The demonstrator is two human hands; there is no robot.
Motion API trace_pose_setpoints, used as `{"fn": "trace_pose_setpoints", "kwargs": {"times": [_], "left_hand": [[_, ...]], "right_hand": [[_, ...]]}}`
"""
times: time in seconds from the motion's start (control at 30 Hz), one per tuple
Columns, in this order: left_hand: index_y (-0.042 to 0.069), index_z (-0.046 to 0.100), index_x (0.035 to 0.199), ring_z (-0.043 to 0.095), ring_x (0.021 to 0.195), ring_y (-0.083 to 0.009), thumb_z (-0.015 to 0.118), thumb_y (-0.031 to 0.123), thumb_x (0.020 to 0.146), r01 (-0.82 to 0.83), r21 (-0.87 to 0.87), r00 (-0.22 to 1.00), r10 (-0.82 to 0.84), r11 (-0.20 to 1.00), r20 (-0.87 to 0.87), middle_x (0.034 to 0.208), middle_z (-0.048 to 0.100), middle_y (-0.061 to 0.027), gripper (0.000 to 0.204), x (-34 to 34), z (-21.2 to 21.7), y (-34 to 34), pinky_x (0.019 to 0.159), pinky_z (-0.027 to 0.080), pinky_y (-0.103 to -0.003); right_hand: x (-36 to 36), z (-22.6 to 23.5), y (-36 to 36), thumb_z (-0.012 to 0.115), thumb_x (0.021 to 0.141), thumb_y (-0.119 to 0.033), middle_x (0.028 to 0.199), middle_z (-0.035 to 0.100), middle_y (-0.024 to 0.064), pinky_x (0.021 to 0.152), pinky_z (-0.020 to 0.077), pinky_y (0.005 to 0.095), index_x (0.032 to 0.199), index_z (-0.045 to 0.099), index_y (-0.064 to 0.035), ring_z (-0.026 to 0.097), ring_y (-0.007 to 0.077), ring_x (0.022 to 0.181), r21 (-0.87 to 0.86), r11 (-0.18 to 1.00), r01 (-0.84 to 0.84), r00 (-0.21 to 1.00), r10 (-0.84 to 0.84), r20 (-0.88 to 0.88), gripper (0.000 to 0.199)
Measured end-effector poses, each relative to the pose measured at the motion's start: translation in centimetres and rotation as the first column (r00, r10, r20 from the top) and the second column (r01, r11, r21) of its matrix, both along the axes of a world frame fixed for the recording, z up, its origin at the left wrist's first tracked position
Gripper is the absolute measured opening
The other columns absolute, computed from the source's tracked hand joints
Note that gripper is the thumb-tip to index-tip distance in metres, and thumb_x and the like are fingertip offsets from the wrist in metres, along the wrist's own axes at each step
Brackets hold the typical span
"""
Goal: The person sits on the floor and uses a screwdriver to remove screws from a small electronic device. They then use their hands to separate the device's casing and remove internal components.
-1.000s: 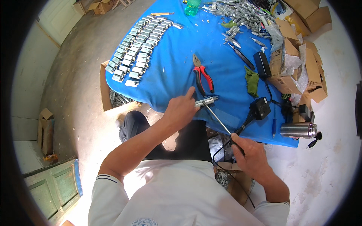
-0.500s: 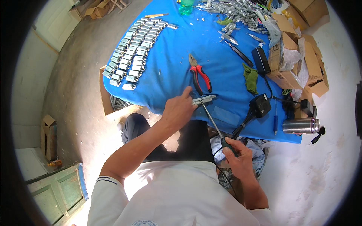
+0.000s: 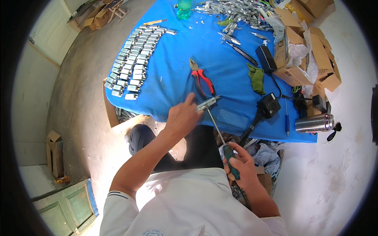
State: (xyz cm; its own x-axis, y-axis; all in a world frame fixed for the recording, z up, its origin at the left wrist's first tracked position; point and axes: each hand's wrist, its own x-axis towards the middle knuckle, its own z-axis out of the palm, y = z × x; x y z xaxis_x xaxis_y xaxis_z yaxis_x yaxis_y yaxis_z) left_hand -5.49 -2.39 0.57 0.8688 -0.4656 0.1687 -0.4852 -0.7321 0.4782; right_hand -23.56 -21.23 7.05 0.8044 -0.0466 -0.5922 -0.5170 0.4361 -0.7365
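Note:
A slim silvery metal piece (image 3: pixel 207 103) is held at the near edge of the blue-covered table by my left hand (image 3: pixel 182 119). That hand's index finger stretches forward, and its other fingers close on the piece's near end. My right hand (image 3: pixel 245 168) grips the green handle of a screwdriver (image 3: pixel 231 160), whose thin shaft slants up and left. The shaft's tip meets the side of the metal piece; exactly where it touches is too small to tell. Just beyond the piece lie pliers (image 3: pixel 209 85) with red and black handles, jaws pointing away from me.
Rows of small metal units (image 3: pixel 133 63) line the table's left side. A heap of metal parts (image 3: pixel 236 13) lies at the back. Cardboard boxes (image 3: pixel 293 72), a black adapter (image 3: pixel 269 105), a green cloth (image 3: pixel 256 78), a blue pen-like tool (image 3: pixel 287 122) and a steel flask (image 3: pixel 313 123) occupy the right.
The metal piece now tilts more steeply upward to the right. My right hand has turned and shifted slightly down, showing more of the screwdriver's handle. The whole view has shifted a little.

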Motion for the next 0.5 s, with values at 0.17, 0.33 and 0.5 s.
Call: {"fn": "trace_pose_setpoints", "kwargs": {"times": [0.17, 0.33, 0.5], "left_hand": [[-0.001, 0.058, 0.074, 0.063, 0.070, -0.0335, 0.064, 0.024, 0.087, 0.016, 0.007, 1.000, -0.016, 1.000, 0.017, 0.125, 0.055, -0.0143, 0.029, 0.0, -0.2, 0.1, 0.062, 0.050, -0.045], [0.000, 0.058, 0.073, 0.064, 0.071, -0.0333, 0.064, 0.024, 0.088, 0.007, -0.010, 1.000, -0.007, 1.000, 0.013, 0.126, 0.054, -0.0148, 0.029, -0.2, -0.1, 0.0, 0.062, 0.050, -0.044], [0.001, 0.058, 0.072, 0.064, 0.071, -0.0328, 0.064, 0.024, 0.088, -0.004, -0.027, 0.999, 0.005, 1.000, 0.031, 0.125, 0.055, -0.0147, 0.029, -0.3, -0.3, 0.0, 0.062, 0.050, -0.043]], "right_hand": [[-0.4, 0.7, 1.5, 0.057, 0.089, -0.006, 0.094, 0.060, 0.0146, 0.042, 0.0431, 0.0217, 0.140, 0.044, -0.0029, 0.060, 0.0164, 0.066, -0.146, 0.989, -0.029, 0.999, 0.032, 0.016, 0.052], [0.2, 2.1, 0.5, 0.055, 0.090, -0.005, 0.094, 0.062, 0.0162, 0.042, 0.0437, 0.0218, 0.138, 0.046, -0.0021, 0.060, 0.0155, 0.067, 0.093, 0.993, 0.075, 0.996, -0.071, -0.046, 0.048], [0.2, 2.2, 0.2, 0.057, 0.089, -0.006, 0.094, 0.061, 0.0145, 0.041, 0.0421, 0.0226, 0.138, 0.046, -0.0024, 0.059, 0.0156, 0.067, 0.034, 0.998, 0.047, 0.998, -0.046, -0.048, 0.050]]}}
